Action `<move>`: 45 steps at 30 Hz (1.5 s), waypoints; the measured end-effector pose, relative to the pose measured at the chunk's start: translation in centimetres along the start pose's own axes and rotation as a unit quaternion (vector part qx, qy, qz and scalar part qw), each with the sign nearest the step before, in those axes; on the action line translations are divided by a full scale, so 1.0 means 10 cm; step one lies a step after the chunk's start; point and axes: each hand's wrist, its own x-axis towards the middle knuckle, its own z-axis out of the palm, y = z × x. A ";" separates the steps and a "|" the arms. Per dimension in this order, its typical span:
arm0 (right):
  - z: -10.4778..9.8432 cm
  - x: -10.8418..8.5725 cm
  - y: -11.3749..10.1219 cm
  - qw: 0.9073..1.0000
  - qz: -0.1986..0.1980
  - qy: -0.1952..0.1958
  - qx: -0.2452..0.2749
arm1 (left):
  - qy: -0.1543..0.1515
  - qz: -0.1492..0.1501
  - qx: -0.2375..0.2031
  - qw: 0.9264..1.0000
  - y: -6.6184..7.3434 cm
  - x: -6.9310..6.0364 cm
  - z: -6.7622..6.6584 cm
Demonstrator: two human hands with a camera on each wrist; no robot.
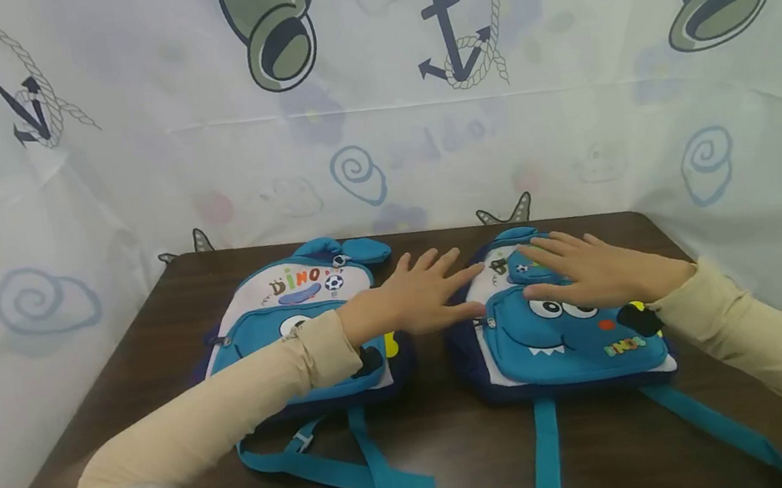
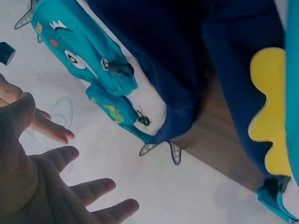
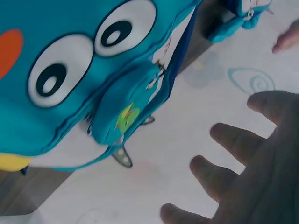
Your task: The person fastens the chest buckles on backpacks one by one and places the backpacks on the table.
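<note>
Two blue children's backpacks with dinosaur faces lie side by side, fronts up. My left hand point(image 1: 424, 294), fingers straight and spread, is over the gap between the left backpack point(image 1: 260, 331) and the right backpack point(image 1: 550, 347); my left forearm hides part of the left one. My right hand point(image 1: 595, 268) hovers with spread fingers above the upper part of the right backpack. Both wrist views show the hands apart from the bags, holding nothing. In the right wrist view the right backpack's small blue pouch point(image 3: 124, 105) and zipped front pocket are visible.
The backpacks lie on a dark brown table point(image 1: 463, 469). Teal straps point(image 1: 544, 457) trail from them toward the near edge, and a strap with a buckle point(image 1: 304, 440) lies below the left bag. White printed cloth point(image 1: 395, 167) hangs behind and at both sides.
</note>
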 end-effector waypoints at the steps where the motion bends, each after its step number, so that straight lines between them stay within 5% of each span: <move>1: 0.00 -0.03 0.01 1.000 0.008 0.000 0.002 | -0.003 0.005 -0.005 1.000 0.01 0.01 0.00; 5: 0.01 -0.10 0.06 0.999 0.043 -0.006 0.011 | -0.027 0.029 -0.121 0.992 0.06 0.02 0.06; 8: 0.01 -0.14 0.08 0.997 0.065 -0.025 0.036 | -0.041 0.020 -0.267 0.962 0.10 -0.01 0.17; 12: 0.05 -0.19 0.07 0.989 0.096 -0.081 0.083 | -0.025 -0.053 -0.434 0.899 0.18 -0.05 0.30; 15: 0.09 -0.21 0.04 0.982 0.114 -0.120 0.095 | -0.007 -0.119 -0.525 0.843 0.25 -0.08 0.38; 20: 0.19 -0.22 -0.08 0.978 0.111 -0.160 0.080 | 0.011 -0.194 -0.626 0.755 0.35 -0.13 0.52; 25: 0.27 -0.17 -0.24 0.972 0.105 -0.198 0.071 | 0.026 -0.237 -0.709 0.664 0.41 -0.16 0.58; 30: 0.31 -0.04 -0.34 0.971 0.100 -0.215 0.039 | 0.042 -0.262 -0.751 0.604 0.39 -0.14 0.59; 40: 0.46 0.01 -0.25 0.960 0.128 -0.244 0.053 | 0.066 -0.260 -0.801 0.535 0.42 -0.07 0.71; 43: 0.46 -0.01 -0.19 0.957 0.126 -0.250 0.081 | 0.067 -0.258 -0.811 0.521 0.45 -0.04 0.74; 45: 0.46 -0.03 -0.15 0.953 0.127 -0.255 0.099 | 0.070 -0.259 -0.811 0.519 0.46 -0.02 0.75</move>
